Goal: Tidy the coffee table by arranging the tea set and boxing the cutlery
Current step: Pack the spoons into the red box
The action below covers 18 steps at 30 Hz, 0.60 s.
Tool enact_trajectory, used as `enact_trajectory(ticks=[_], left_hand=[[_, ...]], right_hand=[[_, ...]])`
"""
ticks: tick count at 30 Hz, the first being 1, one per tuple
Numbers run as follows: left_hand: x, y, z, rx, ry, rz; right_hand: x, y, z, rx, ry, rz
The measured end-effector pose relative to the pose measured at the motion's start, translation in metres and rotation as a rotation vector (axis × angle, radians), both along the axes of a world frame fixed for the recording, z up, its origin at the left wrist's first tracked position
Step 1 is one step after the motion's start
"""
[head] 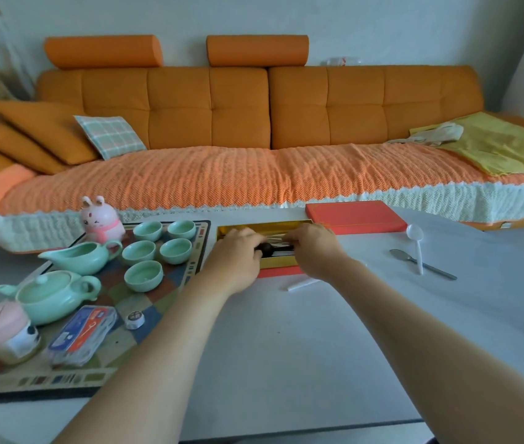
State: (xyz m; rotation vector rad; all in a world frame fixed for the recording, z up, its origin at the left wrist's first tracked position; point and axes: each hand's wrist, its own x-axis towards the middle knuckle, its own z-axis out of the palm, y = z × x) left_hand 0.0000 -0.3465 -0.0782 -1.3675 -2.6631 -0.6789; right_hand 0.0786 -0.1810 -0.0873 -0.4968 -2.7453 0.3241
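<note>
over the open red cardboard box with gold lining [278, 262], mid-table, both hands are meeting. left hand [236, 251] is curling its fingers round the rounded end of a dark slim cutlery piece [268, 248]. right hand [313, 246] is pinching the other end, fingers bent. the piece is lying crosswise inside the box; whether it is resting on the lining, cannot tell.

just right of the box and slightly behind it, a flat red lid [355, 216] is lying on the white table [286, 347]. further right of the box, a white plastic spoon [415, 243] is lying across a grey metal spoon [423, 264].

left of the box, five mint-green ceramic cups [139, 251] are sitting upright on a patterned mat [158, 299]. further left of the box, a mint-green pitcher [78, 256] and a lidded mint-green teapot [49, 293] are sharing that mat.
</note>
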Motion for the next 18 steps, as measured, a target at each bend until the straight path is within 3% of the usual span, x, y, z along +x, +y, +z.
enact_trajectory(ticks=[4, 10, 15, 18], left_hand=[[-0.001, 0.003, -0.006, -0.121, 0.04, -0.052], [0.004, 0.006, -0.005, -0.139, 0.025, -0.056], [0.017, 0.009, 0.0, 0.011, 0.126, -0.066], [0.033, 0.013, 0.003, 0.095, 0.157, -0.112]], right_hand=[[0.007, -0.001, 0.001, 0.004, 0.105, 0.053], [0.027, -0.004, 0.007, -0.107, 0.008, 0.208], [0.045, 0.006, 0.013, -0.016, 0.22, 0.232], [0.061, 0.01, 0.016, -0.059, 0.196, 0.223]])
